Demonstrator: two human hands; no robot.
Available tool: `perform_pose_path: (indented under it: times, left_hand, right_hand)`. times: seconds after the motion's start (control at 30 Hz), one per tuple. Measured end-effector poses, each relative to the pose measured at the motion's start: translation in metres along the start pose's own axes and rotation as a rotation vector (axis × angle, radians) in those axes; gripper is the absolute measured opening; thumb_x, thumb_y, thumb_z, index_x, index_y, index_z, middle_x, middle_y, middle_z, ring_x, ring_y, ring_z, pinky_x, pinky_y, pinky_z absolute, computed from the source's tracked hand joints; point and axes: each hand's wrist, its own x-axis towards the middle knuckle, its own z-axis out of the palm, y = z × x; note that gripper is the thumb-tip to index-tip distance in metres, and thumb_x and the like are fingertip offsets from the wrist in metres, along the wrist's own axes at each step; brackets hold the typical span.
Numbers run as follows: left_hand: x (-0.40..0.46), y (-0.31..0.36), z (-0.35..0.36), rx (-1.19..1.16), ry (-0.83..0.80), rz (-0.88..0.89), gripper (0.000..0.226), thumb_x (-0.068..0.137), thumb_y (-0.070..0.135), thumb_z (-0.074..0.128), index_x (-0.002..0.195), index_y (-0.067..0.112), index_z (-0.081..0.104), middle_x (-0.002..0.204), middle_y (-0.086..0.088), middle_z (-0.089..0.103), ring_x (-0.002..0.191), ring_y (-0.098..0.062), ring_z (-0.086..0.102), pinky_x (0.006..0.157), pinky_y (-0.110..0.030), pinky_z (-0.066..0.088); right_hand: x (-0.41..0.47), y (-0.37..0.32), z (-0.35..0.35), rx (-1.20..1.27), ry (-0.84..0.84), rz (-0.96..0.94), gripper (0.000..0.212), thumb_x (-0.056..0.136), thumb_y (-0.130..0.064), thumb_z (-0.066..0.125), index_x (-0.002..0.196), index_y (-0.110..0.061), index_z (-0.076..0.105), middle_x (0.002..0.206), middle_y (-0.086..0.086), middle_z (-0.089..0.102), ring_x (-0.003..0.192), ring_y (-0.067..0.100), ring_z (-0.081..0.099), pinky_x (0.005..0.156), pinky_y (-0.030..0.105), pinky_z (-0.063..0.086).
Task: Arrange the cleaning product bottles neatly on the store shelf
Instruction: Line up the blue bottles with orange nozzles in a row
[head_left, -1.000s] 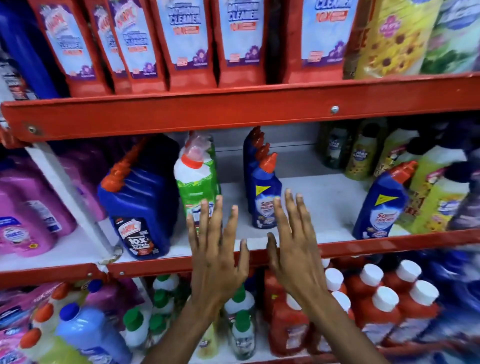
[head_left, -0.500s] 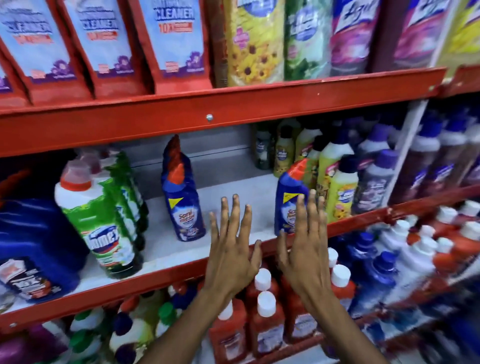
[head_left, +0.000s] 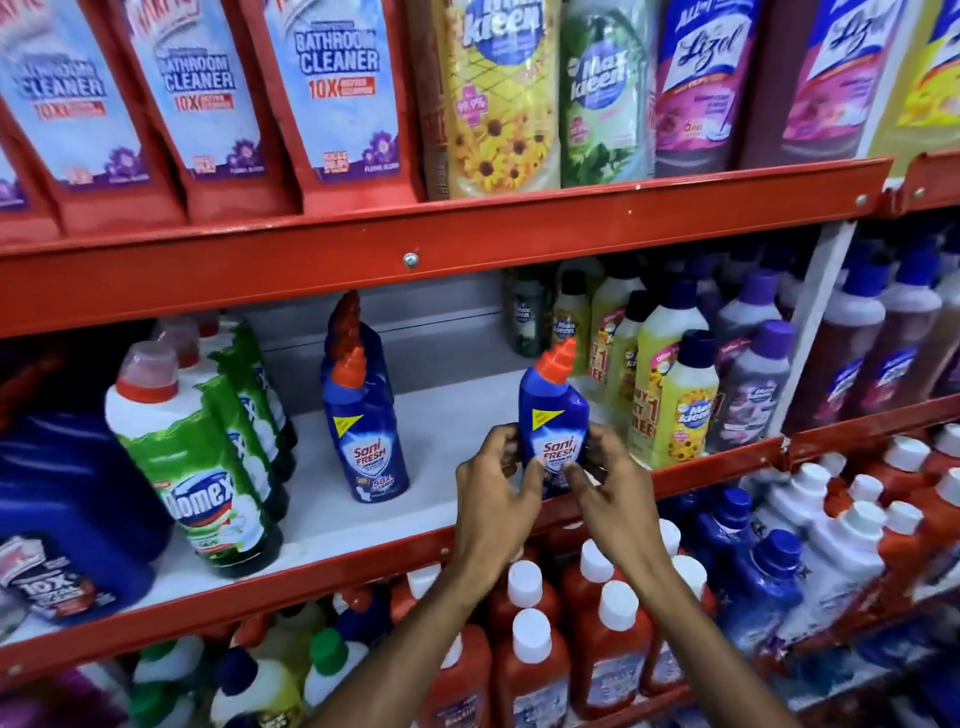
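Note:
A blue Sani Fresh bottle (head_left: 552, 415) with an orange angled cap stands near the front of the middle shelf (head_left: 363, 519). My left hand (head_left: 493, 493) grips its lower left side and my right hand (head_left: 608, 483) its lower right side, fingers wrapped over the label. A short row of the same blue bottles (head_left: 363, 431) stands further left, running toward the back. Green and white Domex bottles (head_left: 202, 467) line up left of that row.
Yellow Max Kleen bottles (head_left: 675, 405) and purple-capped bottles (head_left: 748, 389) crowd the shelf right of the held bottle. A large dark blue jug (head_left: 67, 519) sits far left. Refill pouches fill the upper shelf; red bottles with white caps (head_left: 530, 670) fill the lower one.
The view swung right along the shelf. Both hands, held flat and open before, have reached forward and closed around the single blue Sani Fresh bottle.

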Motion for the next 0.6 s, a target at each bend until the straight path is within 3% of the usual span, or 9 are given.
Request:
perform_pose_path:
  times: [0.1, 0.3, 0.43, 0.6]
  left_hand:
    - [-0.007, -0.005, -0.029, -0.010, 0.084, 0.025, 0.029, 0.089, 0.017, 0.070, 0.117, 0.021, 0.065, 0.106, 0.010, 0.078, 0.097, 0.004, 0.071, 0.086, -0.005, 0.054]
    - [-0.031, -0.037, -0.096, 0.064, 0.349, -0.038, 0.034, 0.090, 0.009, 0.069, 0.122, 0.018, 0.065, 0.105, 0.011, 0.074, 0.093, 0.021, 0.063, 0.081, 0.007, 0.042]
    - [-0.037, -0.050, -0.114, 0.108, 0.404, -0.071, 0.032, 0.090, 0.006, 0.068, 0.120, 0.016, 0.066, 0.103, 0.010, 0.070, 0.090, 0.029, 0.057, 0.077, 0.010, 0.038]
    - [-0.044, -0.061, -0.135, 0.148, 0.384, -0.070, 0.034, 0.092, 0.010, 0.066, 0.124, 0.018, 0.062, 0.113, 0.002, 0.075, 0.093, 0.006, 0.066, 0.083, 0.005, 0.042]
  right_hand:
    - [-0.006, -0.015, 0.023, 0.056, -0.016, -0.026, 0.044, 0.088, 0.000, 0.065, 0.127, -0.019, 0.060, 0.111, -0.010, 0.074, 0.099, -0.011, 0.068, 0.087, 0.008, 0.052]
    - [-0.031, -0.049, 0.099, 0.161, -0.176, -0.079, 0.044, 0.087, -0.001, 0.066, 0.127, -0.020, 0.061, 0.113, -0.006, 0.076, 0.102, 0.002, 0.073, 0.090, 0.016, 0.056]
    - [-0.038, -0.056, 0.128, 0.142, -0.215, -0.108, 0.044, 0.085, 0.000, 0.065, 0.125, -0.021, 0.063, 0.111, -0.006, 0.076, 0.099, 0.002, 0.073, 0.088, 0.017, 0.057]
    - [-0.045, -0.061, 0.151, 0.112, -0.247, -0.095, 0.044, 0.086, -0.002, 0.064, 0.125, -0.023, 0.062, 0.110, -0.009, 0.073, 0.101, 0.006, 0.072, 0.081, 0.002, 0.048]
